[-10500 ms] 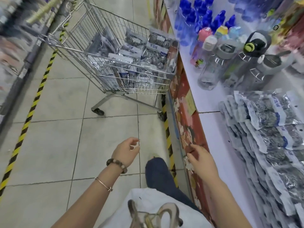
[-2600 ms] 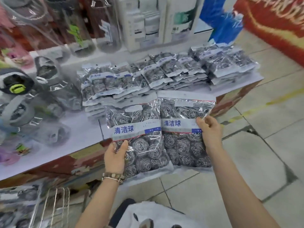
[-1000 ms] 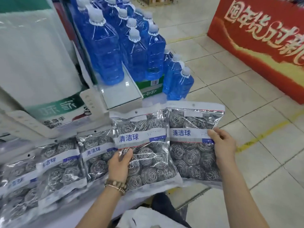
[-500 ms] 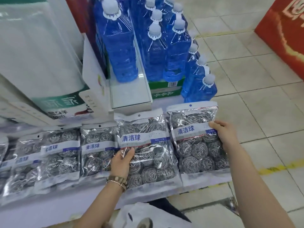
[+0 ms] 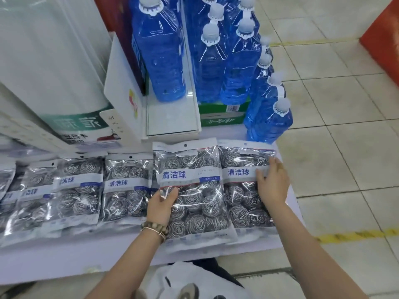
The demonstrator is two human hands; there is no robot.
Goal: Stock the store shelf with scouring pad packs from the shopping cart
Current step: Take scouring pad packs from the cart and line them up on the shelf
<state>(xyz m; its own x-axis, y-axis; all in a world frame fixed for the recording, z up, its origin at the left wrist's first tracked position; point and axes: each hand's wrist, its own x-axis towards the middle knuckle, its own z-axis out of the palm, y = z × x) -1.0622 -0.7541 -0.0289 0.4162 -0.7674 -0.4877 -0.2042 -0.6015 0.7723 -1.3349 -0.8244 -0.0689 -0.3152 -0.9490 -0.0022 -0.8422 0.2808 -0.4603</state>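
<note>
Steel-wool coils show through two clear scouring pad packs lying flat, side by side, on the white shelf [image 5: 86, 262]: the left pack [image 5: 194, 190] and the right pack [image 5: 241, 190], their inner edges touching or slightly overlapped.

The left hand [image 5: 160, 205] holds the left pack at its outer edge, thumb on top. The other fingers seem tucked beneath, though I cannot see them. The right hand [image 5: 273, 186] lies palm down on the right pack's outer edge, its fingers [image 5: 274, 164] nearly straight, pressing rather than gripping.

Each pack's long axis runs the way the fingers point, hang-hole end beyond the fingertips and bottom seam back by the wrists. Each hand is nearest its own pack, so letting go looks like a plain draw-back toward the wrists.

On the left hand's little-finger side runs the row of shelved packs [image 5: 127, 186], the nearest against the left pack's edge. Past the fingertips stand blue bottles [image 5: 235, 67].

The shelf ends just beyond the right hand's little finger, so a nudge that way could slide the right pack off.
</note>
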